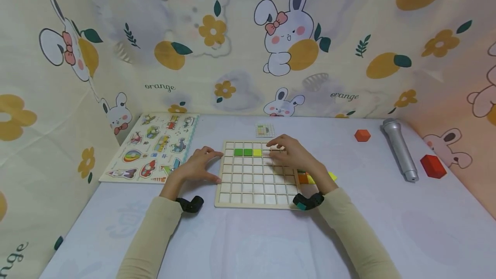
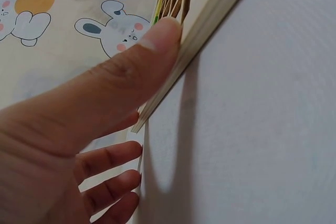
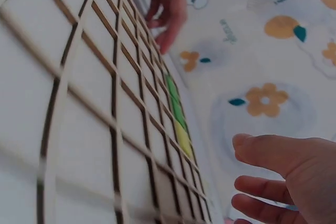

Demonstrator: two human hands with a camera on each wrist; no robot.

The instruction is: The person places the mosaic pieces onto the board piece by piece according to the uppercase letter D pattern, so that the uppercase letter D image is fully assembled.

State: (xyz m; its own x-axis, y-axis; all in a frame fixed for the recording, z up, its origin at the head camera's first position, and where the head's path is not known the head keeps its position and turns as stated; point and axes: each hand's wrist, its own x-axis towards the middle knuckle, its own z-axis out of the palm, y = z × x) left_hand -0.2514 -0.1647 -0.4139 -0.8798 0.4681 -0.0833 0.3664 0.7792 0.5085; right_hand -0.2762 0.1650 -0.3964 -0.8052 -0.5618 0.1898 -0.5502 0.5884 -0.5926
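Note:
A wooden grid board (image 1: 248, 190) of square cells lies flat on the table. Two green tiles (image 1: 243, 153) and one yellow tile (image 1: 257, 153) sit side by side in a row near its far edge. My left hand (image 1: 199, 166) is at the board's left edge, its thumb (image 2: 163, 38) touching the rim and its fingers spread. Over the upper right of the board hovers my right hand (image 1: 292, 154). In the right wrist view that hand (image 3: 299, 177) has thumb and fingers apart, with nothing seen between them. Orange and yellow pieces (image 1: 304, 178) lie partly hidden beneath my right wrist.
A small patterned card (image 1: 265, 130) lies behind the board. To the left is a picture puzzle board (image 1: 155, 145). On the right lie a grey microphone-shaped object (image 1: 401, 152), a small orange-red block (image 1: 362, 135) and a larger red block (image 1: 433, 166). Printed cloth walls (image 1: 240, 46) enclose the table.

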